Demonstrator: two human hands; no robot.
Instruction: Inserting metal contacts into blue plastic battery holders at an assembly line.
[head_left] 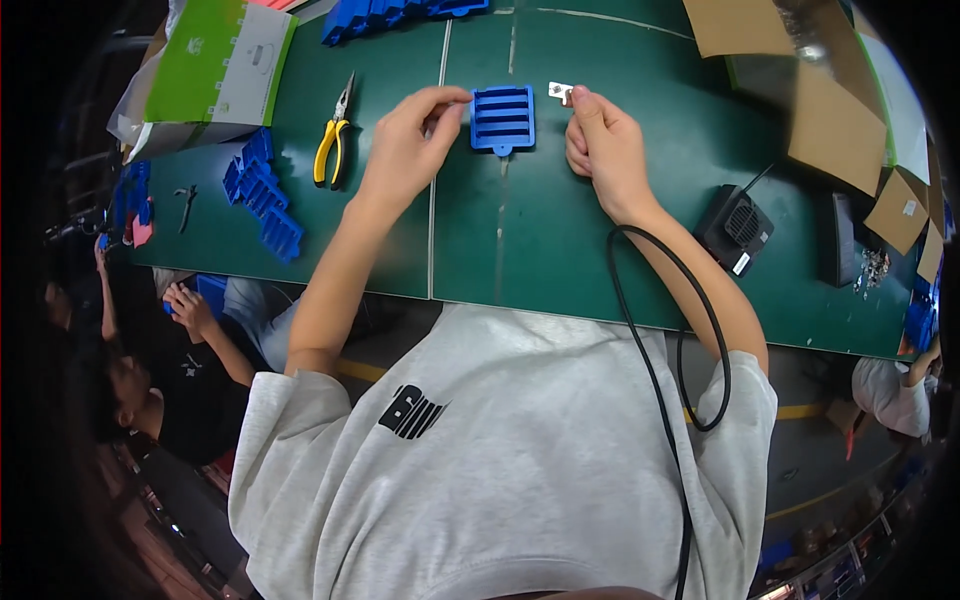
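Note:
A small blue plastic tray (503, 118) with several crosswise slots lies on the green table. At its upper left edge are the bent index finger and thumb of my left hand (412, 138), closed on the rim. My right hand (607, 145) is raised just right of the tray, apart from it. Between its thumb and curled fingers it pinches a small silvery metal plate (559, 92), which has a dark spot like a hole. The plate's lower part is hidden by the fingers.
Yellow-handled pliers (331, 150) and linked blue trays (264, 195) lie to the left, near a green-white box (215, 65). A black fan-like device (736, 228) and open cardboard boxes (835, 125) stand right. A black cable (690, 262) loops over my right forearm. People sit at both sides.

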